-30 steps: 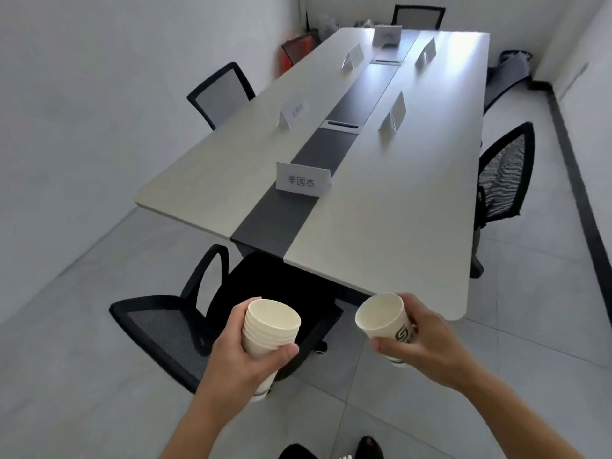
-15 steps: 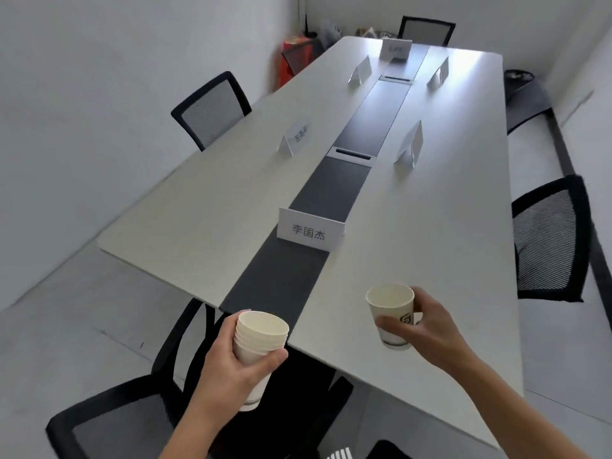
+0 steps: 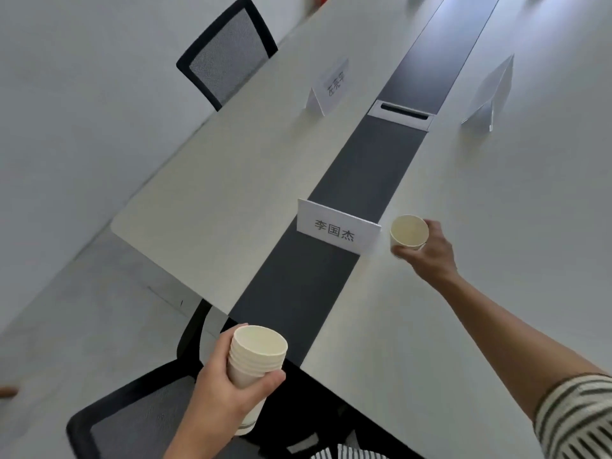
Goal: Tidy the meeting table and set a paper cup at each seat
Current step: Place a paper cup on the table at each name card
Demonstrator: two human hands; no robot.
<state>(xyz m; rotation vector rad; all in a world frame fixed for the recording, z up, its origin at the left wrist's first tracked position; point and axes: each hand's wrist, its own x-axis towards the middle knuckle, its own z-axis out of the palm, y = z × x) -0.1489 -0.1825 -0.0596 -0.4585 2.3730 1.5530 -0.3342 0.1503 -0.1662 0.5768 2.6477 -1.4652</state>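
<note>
Left hand: fingers and thumb wrapped round a stack of cups, held over the near end of the table, above the near chair.
Right hand: arm stretched forward, fingers curled round a single cup from its right side.
Single cup: upright, long axis vertical, mouth up, over the pale right half of the table, just right of the near name card; whether its base touches the top cannot be told.
Stack of cups: upright with a slight tilt, mouths up, nested; about five rims show, exact count uncertain.
Name cards: three in view; the near one faces the camera on the dark centre strip, the left card and the right card stand farther along, one on each pale half.
Cable slot: one, set in the strip between the two far cards.
Chairs: two, black mesh; the far chair stands at the left edge.
Sleeve: striped, on the right arm.
</note>
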